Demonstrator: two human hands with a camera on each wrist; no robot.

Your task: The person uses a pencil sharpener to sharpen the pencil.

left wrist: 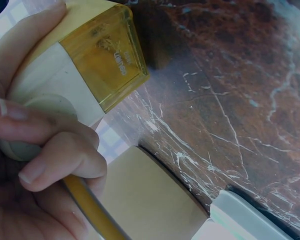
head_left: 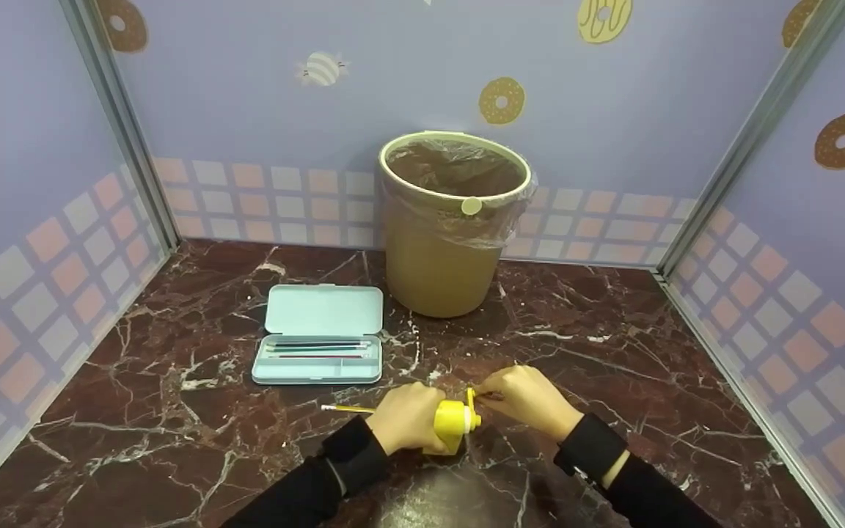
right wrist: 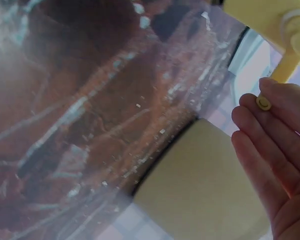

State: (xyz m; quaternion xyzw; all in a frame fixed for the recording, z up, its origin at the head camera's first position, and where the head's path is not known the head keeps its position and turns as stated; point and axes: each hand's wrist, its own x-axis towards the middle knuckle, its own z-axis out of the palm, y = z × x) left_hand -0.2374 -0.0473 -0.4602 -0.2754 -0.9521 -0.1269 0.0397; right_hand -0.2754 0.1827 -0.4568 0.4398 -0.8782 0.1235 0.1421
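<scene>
Head view: two hands, one sharpener, one loose pencil, one case, one bin. The left hand [head_left: 408, 416] is curled round the yellow sharpener [head_left: 450, 418], low in the centre, over the marble table [head_left: 173, 440]. One yellow pencil [head_left: 353, 409] sticks out leftward from that hand; its other end is hidden. The right hand [head_left: 529, 400] has its fingertips at the sharpener's single crank [head_left: 471, 400]. Behind stands one pale blue pencil case [head_left: 323, 309], lid open, holding at least three pencils [head_left: 320, 345]; exact count hard to make out. One bin [head_left: 441, 264] with one clear liner [head_left: 466, 227] stands by the back wall; its bottom inside is not visible.

Left wrist view: fingers wrapped about the sharpener, pencil passing beneath them and cut off below. One amber see-through compartment [left wrist: 107, 57]; its lettering is sideways, not fully legible. Bin and case cropped.

Right wrist view: thumb and forefinger pinch the crank's end, one round tip showing between them; other fingers extended. Sharpener body cut off at upper right; bin and case partial.
</scene>
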